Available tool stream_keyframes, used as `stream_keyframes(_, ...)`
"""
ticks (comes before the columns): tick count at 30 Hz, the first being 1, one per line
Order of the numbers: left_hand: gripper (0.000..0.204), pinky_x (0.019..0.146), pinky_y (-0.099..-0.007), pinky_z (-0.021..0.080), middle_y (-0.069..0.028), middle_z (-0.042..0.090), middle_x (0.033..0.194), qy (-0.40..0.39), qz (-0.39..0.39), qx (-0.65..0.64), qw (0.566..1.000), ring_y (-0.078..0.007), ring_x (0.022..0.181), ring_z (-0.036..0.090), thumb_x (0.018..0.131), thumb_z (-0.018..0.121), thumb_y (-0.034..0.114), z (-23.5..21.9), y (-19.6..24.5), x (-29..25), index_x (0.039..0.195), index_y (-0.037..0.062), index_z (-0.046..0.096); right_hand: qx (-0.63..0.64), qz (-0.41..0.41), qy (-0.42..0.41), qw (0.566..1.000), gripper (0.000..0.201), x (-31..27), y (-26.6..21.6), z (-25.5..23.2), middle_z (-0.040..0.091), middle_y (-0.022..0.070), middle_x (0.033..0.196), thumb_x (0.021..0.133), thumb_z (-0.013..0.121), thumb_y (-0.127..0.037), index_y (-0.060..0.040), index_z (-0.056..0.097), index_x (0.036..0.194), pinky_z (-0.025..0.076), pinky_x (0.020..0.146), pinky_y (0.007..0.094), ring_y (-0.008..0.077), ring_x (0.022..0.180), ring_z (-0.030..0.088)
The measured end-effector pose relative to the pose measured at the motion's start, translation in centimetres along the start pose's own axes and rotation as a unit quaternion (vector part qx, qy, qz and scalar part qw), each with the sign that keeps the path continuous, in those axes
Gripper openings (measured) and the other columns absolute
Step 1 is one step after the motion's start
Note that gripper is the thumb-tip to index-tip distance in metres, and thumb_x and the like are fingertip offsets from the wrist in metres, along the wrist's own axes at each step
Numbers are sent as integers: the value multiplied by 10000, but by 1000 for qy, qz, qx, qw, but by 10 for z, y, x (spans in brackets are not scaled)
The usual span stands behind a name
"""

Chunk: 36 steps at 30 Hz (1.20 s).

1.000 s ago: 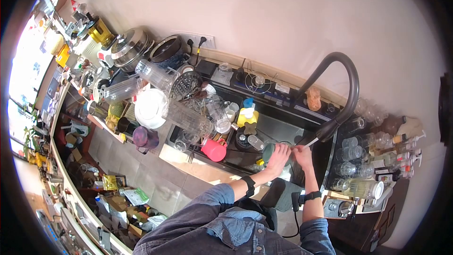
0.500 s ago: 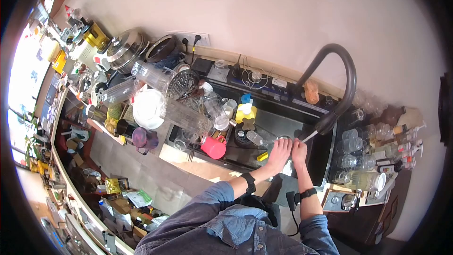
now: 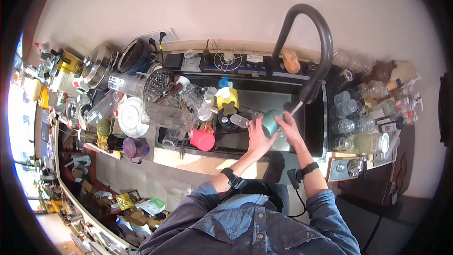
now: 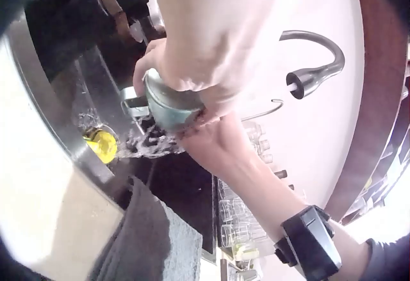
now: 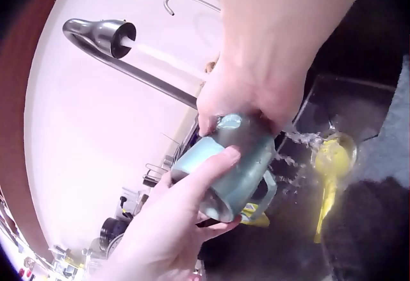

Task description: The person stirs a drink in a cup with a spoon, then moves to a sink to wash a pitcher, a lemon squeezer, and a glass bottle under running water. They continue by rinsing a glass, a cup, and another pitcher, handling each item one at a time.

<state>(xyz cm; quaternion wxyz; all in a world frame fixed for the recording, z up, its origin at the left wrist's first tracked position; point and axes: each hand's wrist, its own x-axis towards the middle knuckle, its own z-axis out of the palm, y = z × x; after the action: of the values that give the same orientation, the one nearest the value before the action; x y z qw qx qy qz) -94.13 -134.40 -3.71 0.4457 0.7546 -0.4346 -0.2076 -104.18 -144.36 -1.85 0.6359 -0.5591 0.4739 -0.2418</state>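
Note:
A teal mug with a side handle is tilted over the sink, wet and under running water. My left hand grips it from the left, its thumb lying along the mug's side in the right wrist view. At the mug's other end my right hand holds on with curled fingers; some fingertips are hidden behind the mug. Water from the faucet head runs onto my right hand and the mug, and splashes off below. On the sink floor lies a yellow long-handled piece in the splash.
The dark sink has a tall curved faucet behind it. To the left stand a yellow bottle, a pink mug and piled clear pitchers. Several glasses line the right side. A grey cloth hangs at the front edge.
The teal mug, mostly hidden behind my hands half a second ago, now shows between them. My hands have moved up and slightly left in the head view, which has shifted too.

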Motion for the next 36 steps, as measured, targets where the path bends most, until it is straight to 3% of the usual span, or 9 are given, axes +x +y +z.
stream_keyframes(3,788,965,-472,350,-221,370,1182,-8,13,-11,1000,-399,1118,388,645,778,156,-5,-3,-4,1274,17,325,17,38,-56,998,708,-8,-9,-1,502,150,1256,828,677,-306,80,354,1326,334,1005,320,212,1182,447)
stream_keyframes(6,800,972,-468,352,-225,371,1186,-10,1,-47,999,-392,1133,385,636,782,133,-4,-5,-5,1277,16,318,38,14,-84,996,664,1,7,-7,517,147,1233,817,696,-276,83,395,1289,338,1001,320,211,1167,457)
stream_keyframes(9,806,945,-454,396,-219,382,1169,2,21,-41,999,-388,1107,428,631,801,153,-2,-6,-7,1268,20,325,21,-59,-46,997,325,-3,6,-9,608,28,927,839,677,-200,-10,575,1082,437,720,243,97,820,539)
stream_keyframes(18,778,967,-466,362,-221,367,1186,-31,17,-45,998,-401,1133,384,639,765,87,1,-2,-11,1279,33,325,-57,-98,-58,992,275,15,40,-38,576,-4,733,907,579,-240,24,621,969,412,633,247,78,690,495)
stream_keyframes(22,781,974,-473,353,-226,355,1198,-30,31,-8,999,-410,1133,379,637,764,87,4,3,-10,1289,44,336,-139,-36,-62,988,291,23,46,-50,587,-1,769,945,497,-218,48,615,956,418,680,251,73,746,482)
stream_keyframes(28,786,983,-481,342,-232,347,1214,-37,44,43,997,-414,1127,376,631,765,84,5,9,-6,1293,50,343,-228,-79,-12,970,323,21,41,-46,606,114,721,940,468,-219,81,574,885,455,657,323,145,701,557)
stream_keyframes(31,773,981,-489,345,-246,339,1231,-42,46,46,997,-427,1124,374,634,756,79,2,9,-7,1289,54,347,-246,-105,-13,963,283,25,46,-48,583,248,734,908,497,-222,44,565,840,458,635,409,384,729,613)
stream_keyframes(34,785,985,-475,342,-229,346,1224,-44,31,44,998,-406,1130,378,628,775,88,3,8,-8,1288,46,351,-260,-110,-25,959,279,25,44,-50,591,227,707,896,500,-208,53,556,815,462,610,401,336,692,629)
stream_keyframes(36,784,985,-476,344,-228,347,1226,-44,30,43,998,-409,1132,378,626,776,90,4,7,-8,1286,48,356,-271,-84,-37,958,280,23,37,-49,587,186,678,898,484,-186,75,563,836,471,622,361,223,678,607)
